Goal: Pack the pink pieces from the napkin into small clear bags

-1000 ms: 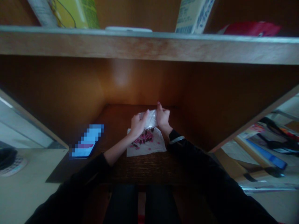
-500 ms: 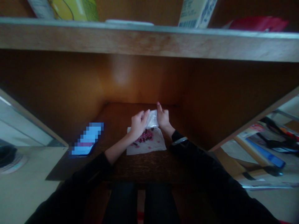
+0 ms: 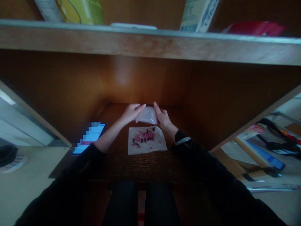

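Observation:
Between my two hands is a flat, whitish, shiny plastic packet point(image 3: 147, 115), lifted just behind the white sheet. My left hand point(image 3: 132, 113) grips its left edge, thumb on top. My right hand point(image 3: 163, 118) is closed on the right edge with the thumb stretched upward. Nearer to me a white paper sheet point(image 3: 143, 150) lies on the dark wooden surface. A small pile of pink and dark brown pieces point(image 3: 145, 136) rests on it, with a few pink ones scattered apart. What the packet contains cannot be made out.
A lit phone point(image 3: 90, 136) lies to the left on the wooden desk point(image 3: 145, 166). Wooden panels enclose the back and sides. Overhead runs a shelf edge point(image 3: 150, 44) bearing a carton point(image 3: 197, 15) and a red packet point(image 3: 256, 29). A side rack with clutter point(image 3: 265, 153) stands right.
Both hands have moved left and slightly away from me with the packet. The packet is now spread wider and flatter between them, and the pile on the sheet shows more fully.

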A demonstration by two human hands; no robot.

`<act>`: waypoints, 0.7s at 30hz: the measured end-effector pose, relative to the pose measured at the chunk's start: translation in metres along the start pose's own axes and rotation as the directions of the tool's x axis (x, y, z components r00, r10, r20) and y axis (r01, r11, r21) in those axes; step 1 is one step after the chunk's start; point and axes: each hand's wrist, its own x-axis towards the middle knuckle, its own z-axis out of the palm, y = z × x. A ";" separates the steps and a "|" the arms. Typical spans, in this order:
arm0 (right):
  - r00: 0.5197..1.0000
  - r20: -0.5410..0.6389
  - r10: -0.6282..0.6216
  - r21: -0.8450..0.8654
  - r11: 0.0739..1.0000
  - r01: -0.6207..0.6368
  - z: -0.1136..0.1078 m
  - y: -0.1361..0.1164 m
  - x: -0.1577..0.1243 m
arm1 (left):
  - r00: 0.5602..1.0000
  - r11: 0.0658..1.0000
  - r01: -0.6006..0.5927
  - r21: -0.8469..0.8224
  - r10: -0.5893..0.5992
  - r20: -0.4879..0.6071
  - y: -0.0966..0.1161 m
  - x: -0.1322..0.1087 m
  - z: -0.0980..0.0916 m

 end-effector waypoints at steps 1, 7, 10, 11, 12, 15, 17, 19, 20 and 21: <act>0.996 0.086 0.031 0.070 0.997 -0.037 0.000 -0.002 -0.003 | 0.999 0.999 0.041 0.025 -0.041 0.035 0.000 0.004 -0.011; 0.909 0.361 0.208 0.227 0.926 -0.302 0.013 -0.013 -0.018 | 0.893 0.968 0.228 0.103 -0.250 0.374 -0.001 0.012 -0.063; 0.887 0.394 0.240 0.213 0.915 -0.343 0.025 -0.015 -0.021 | 0.871 0.964 0.240 0.119 -0.267 0.413 -0.004 0.015 -0.083; 0.875 0.419 0.242 0.195 0.917 -0.347 0.029 -0.016 -0.022 | 0.860 0.960 0.244 0.137 -0.280 0.427 -0.005 0.016 -0.088; 0.862 0.446 0.241 0.169 0.923 -0.346 0.033 -0.016 -0.023 | 0.847 0.955 0.250 0.160 -0.296 0.442 -0.007 0.018 -0.093; 0.837 0.501 0.219 0.066 0.955 -0.289 0.041 -0.020 -0.025 | 0.810 0.941 0.244 0.233 -0.330 0.485 -0.013 0.024 -0.104; 0.841 0.497 0.213 -0.017 0.972 -0.236 0.041 -0.022 -0.026 | 0.784 0.931 0.228 0.284 -0.348 0.514 -0.015 0.024 -0.110; 0.857 0.476 0.198 -0.082 0.980 -0.180 0.038 -0.024 -0.026 | 0.762 0.915 0.227 0.335 -0.381 0.524 -0.016 0.022 -0.116; 0.868 0.458 0.191 -0.110 0.981 -0.158 0.035 -0.025 -0.026 | 0.752 0.904 0.231 0.360 -0.401 0.523 -0.017 0.021 -0.118; 0.881 0.434 0.187 -0.138 0.981 -0.140 0.032 -0.024 -0.025 | 0.740 0.888 0.228 0.399 -0.424 0.522 -0.018 0.021 -0.119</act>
